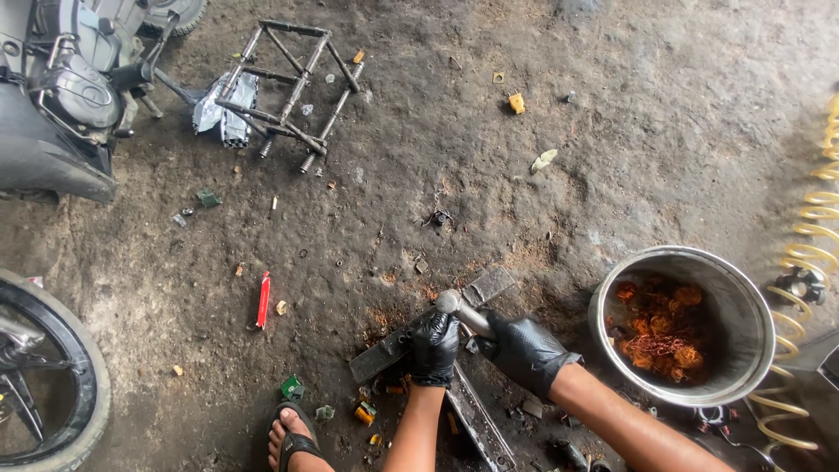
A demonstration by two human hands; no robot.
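- Left hand (434, 348), black-gloved, is closed over a small part pressed on the flat metal bar (398, 345) near centre.
- Right hand (523, 350) is clenched round a hammer (461, 308), head just above the bar.
- Steel bowl (750, 325), right, already holds many copper windings (657, 332); loose scraps (365, 413) remain by the sandalled foot (293, 437).

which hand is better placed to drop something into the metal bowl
Right, probably. The right hand sits nearer the metal bowl, which lies on that side, though it grips the hammer. The left hand rests on the flat metal bar, farther away.
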